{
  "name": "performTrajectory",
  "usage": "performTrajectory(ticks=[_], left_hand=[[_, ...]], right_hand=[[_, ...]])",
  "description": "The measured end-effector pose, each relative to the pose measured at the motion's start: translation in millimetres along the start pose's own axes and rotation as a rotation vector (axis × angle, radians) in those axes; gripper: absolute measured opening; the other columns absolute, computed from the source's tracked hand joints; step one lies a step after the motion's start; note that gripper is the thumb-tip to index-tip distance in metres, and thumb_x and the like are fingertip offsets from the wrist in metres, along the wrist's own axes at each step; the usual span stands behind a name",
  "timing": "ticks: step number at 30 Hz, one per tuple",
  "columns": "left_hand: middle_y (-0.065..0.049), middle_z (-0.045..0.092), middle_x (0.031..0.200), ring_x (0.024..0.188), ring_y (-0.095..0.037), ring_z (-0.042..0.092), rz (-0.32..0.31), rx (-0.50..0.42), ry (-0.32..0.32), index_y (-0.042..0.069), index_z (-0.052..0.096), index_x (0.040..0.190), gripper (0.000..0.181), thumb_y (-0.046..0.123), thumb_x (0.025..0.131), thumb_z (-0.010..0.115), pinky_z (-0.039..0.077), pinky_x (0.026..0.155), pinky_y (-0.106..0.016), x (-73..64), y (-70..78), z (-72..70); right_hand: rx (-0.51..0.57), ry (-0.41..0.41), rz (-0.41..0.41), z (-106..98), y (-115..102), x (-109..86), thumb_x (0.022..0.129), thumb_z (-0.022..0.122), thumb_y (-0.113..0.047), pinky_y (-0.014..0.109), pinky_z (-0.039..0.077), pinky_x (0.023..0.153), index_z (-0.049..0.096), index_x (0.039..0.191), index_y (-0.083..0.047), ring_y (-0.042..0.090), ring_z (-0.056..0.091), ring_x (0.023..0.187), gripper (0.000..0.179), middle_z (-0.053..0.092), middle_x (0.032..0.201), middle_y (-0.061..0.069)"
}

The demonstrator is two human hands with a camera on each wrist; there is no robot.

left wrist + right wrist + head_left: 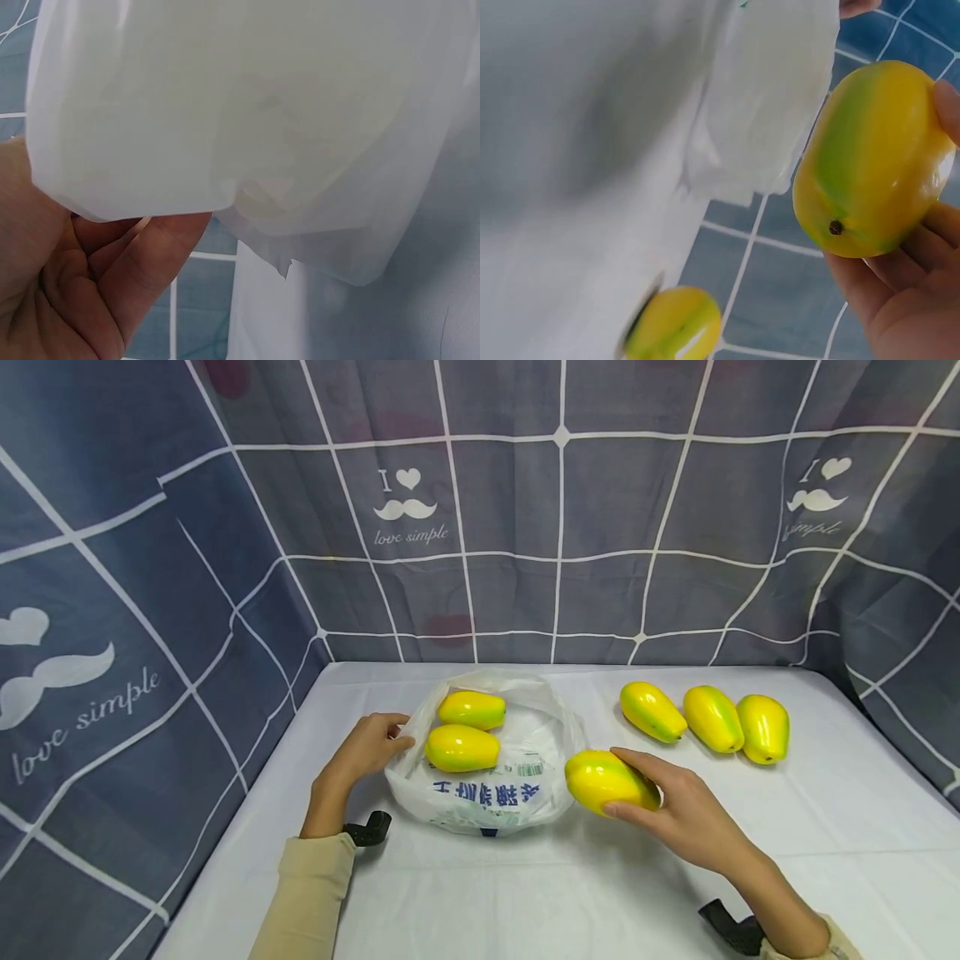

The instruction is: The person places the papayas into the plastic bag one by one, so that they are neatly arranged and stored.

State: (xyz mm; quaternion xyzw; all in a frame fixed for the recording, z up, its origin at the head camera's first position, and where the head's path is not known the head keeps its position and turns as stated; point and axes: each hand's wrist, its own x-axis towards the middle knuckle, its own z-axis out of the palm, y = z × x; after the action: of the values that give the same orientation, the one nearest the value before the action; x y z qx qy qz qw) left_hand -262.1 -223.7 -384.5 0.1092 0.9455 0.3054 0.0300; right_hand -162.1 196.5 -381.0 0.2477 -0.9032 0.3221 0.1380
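A white plastic bag [480, 806] with blue lettering lies with its mouth spread wide on the table. Two yellow mangoes, an upper mango [472, 710] and a lower mango [462, 748], rest inside it at the left. My left hand [377, 745] pinches the bag's left rim; in the left wrist view, the white film covers part of the fingers [150, 259]. Between thumb and fingers, my right hand [686, 814] grips another yellow-green mango [609, 781] beside the bag's right rim. Its dark stem spot shows in the right wrist view, on the held mango [874, 161].
Three more mangoes lie at the back right: a left one [652, 712], a middle one [712, 718] and a right one [763, 728]. A white cloth covers the table [525, 902]. Grey checked curtains [510, 593] stand behind and at both sides.
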Motion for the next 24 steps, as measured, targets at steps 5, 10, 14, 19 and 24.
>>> performTrajectory(ticks=[5, 10, 14, 19, 24], left_hand=[[-0.015, 0.067, 0.103, 0.09, -0.026, 0.059, 0.01, -0.003, -0.001, -0.002, 0.064, 0.127, 0.036, 0.014, 0.094, 0.066, 0.049, 0.08, -0.042, 2.5, -1.5, 0.1], [-0.014, 0.067, 0.101, 0.089, -0.025, 0.06, 0.009, -0.01, -0.002, -0.003, 0.064, 0.126, 0.035, 0.012, 0.094, 0.065, 0.05, 0.079, -0.041, 1.6, -4.2, 0.4], [-0.013, 0.067, 0.1, 0.088, -0.025, 0.06, 0.01, -0.012, -0.004, -0.003, 0.064, 0.125, 0.035, 0.013, 0.094, 0.065, 0.05, 0.079, -0.041, 1.0, -4.5, 0.8], [-0.013, 0.067, 0.1, 0.088, -0.025, 0.059, 0.008, -0.009, -0.005, -0.002, 0.064, 0.125, 0.035, 0.013, 0.094, 0.065, 0.05, 0.079, -0.041, 0.8, -3.3, 0.8], [-0.014, 0.067, 0.102, 0.089, -0.026, 0.06, 0.005, -0.006, -0.003, -0.003, 0.064, 0.126, 0.036, 0.013, 0.094, 0.065, 0.05, 0.08, -0.042, 0.2, -2.2, 1.0]], right_hand=[[0.038, 0.001, -0.047, 13, -10, 12.7, 0.082, 0.082, -0.032, 0.016, 0.039, 0.098, 0.057, 0.135, -0.005, 0.021, 0.059, 0.116, 0.065, 0.062, 0.13, 0.004], [0.068, -0.01, -0.11, 31, -20, 24.3, 0.081, 0.082, -0.029, 0.039, 0.045, 0.099, 0.056, 0.136, -0.004, 0.024, 0.058, 0.119, 0.065, 0.061, 0.133, 0.006], [0.092, -0.021, -0.114, 40, -27, 31.4, 0.082, 0.081, -0.031, 0.045, 0.045, 0.099, 0.056, 0.137, -0.005, 0.026, 0.057, 0.121, 0.066, 0.06, 0.134, 0.007], [0.12, -0.041, -0.077, 49, -36, 38.4, 0.083, 0.08, -0.036, 0.046, 0.043, 0.101, 0.054, 0.139, -0.005, 0.027, 0.055, 0.124, 0.069, 0.058, 0.137, 0.008], [0.144, -0.046, -0.05, 60, -43, 46.2, 0.084, 0.078, -0.041, 0.045, 0.046, 0.097, 0.053, 0.14, -0.005, 0.022, 0.059, 0.116, 0.071, 0.06, 0.134, 0.006]])
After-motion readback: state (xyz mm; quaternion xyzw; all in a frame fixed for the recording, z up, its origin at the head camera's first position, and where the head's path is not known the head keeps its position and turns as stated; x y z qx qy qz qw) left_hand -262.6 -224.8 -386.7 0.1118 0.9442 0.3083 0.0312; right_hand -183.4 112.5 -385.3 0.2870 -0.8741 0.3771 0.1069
